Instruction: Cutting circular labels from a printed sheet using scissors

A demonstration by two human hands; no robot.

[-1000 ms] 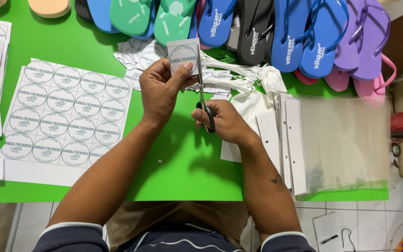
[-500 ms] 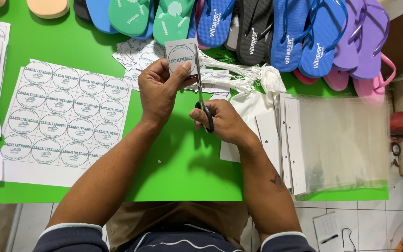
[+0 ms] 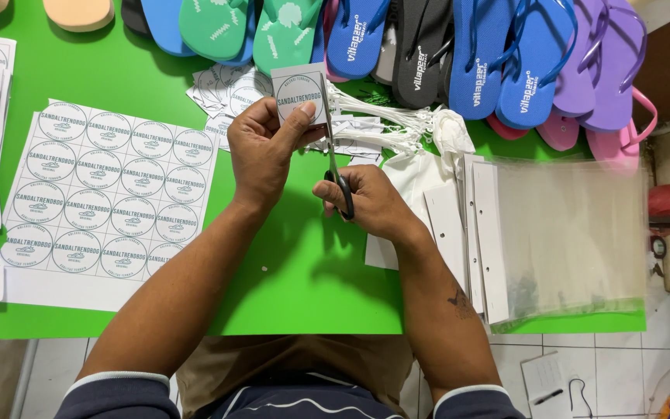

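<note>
Head cam showed the left hand point(image 3: 261, 155) pinching 1 small paper label point(image 3: 298, 95) w/ a round print, held up over the green table point(image 3: 288, 271), while the right hand point(image 3: 370, 203) was closed on 1 pair of scissors point(image 3: 338, 174), blades running up along the label's right edge. Left of the hands lay 1 full sheet of round labels point(image 3: 102, 198), 4 rows visible, w/ more sheets partly cut off at the left edge. Right of the hands were clear plastic bags point(image 3: 568, 233) w/ white card headers, at least 3, and a row of flip-flops point(image 3: 505, 62) in blue, green, black, purple and pink ran along the top, too overlapped to count exactly.
</note>
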